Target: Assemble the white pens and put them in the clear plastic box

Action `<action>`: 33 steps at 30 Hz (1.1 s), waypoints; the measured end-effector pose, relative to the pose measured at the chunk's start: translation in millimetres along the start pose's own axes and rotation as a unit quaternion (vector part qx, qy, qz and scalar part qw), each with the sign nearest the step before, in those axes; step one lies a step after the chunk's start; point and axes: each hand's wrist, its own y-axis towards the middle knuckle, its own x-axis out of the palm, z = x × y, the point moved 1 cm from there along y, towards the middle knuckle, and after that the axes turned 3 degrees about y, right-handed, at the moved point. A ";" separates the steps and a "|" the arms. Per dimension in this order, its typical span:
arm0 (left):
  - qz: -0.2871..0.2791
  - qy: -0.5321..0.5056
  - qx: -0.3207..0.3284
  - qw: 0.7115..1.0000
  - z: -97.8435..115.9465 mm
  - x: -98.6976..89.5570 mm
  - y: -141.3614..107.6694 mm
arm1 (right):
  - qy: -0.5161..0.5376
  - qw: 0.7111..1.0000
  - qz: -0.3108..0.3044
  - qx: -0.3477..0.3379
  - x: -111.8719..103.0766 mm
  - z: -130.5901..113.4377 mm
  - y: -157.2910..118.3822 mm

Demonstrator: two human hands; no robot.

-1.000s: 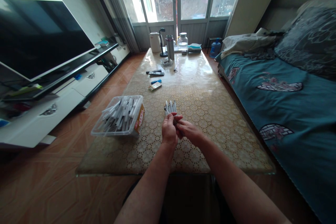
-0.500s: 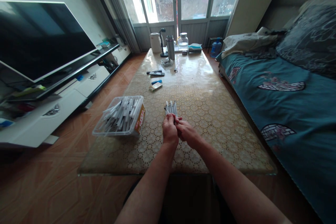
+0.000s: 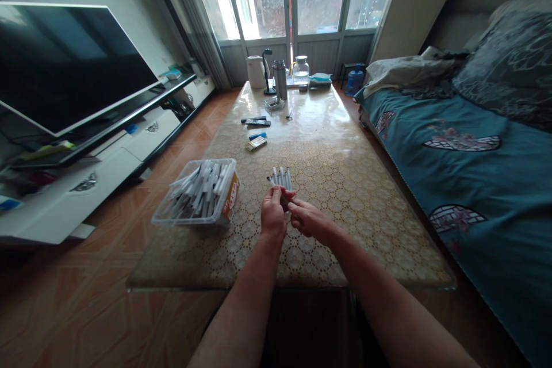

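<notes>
Several slim white pens, some with dark tips, stick out beyond my hands over the middle of the table. My left hand is closed, with its fingers around the near part of the bundle. Just right of it, my right hand has its fingers bent together close to the near end of the pens; what lies between them is too small to tell. To the left stands a clear plastic box full of similar white pens.
A cigarette pack and remote controls lie on the patterned table. Farther back stand a glass ashtray, a steel flask, a kettle and a glass jug.
My left hand has shifted slightly left, and my right hand has drawn a little apart from it. One dark-tipped pen now leans farther left from the bundle.
</notes>
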 end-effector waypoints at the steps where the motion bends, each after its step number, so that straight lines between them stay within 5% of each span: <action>1: 0.001 0.018 -0.010 1.000 1.1 -2.0 1.2 | -0.012 1.000 0.016 0.009 -6.3 -2.2 0.5; 7: -0.112 0.088 -0.143 0.979 7.3 -10.0 -1.2 | -0.004 0.987 0.149 -0.055 -30.6 -14.5 12.6; 14: -0.242 -0.014 -0.253 0.937 15.0 -10.7 -9.1 | 0.048 0.991 0.098 -0.080 -24.5 -20.6 16.7; 18: -0.182 -0.074 -0.203 0.959 12.9 -9.1 -6.2 | 0.131 0.979 0.139 -0.072 -25.7 -20.1 17.0; 24: -0.054 0.015 -0.075 0.996 7.5 -5.2 -3.8 | 0.128 0.980 0.142 -0.061 -21.5 -10.7 17.3; 33: 0.017 -0.024 -0.104 0.994 5.1 -8.4 -0.1 | -0.013 0.988 0.140 -0.059 -16.7 0.9 20.6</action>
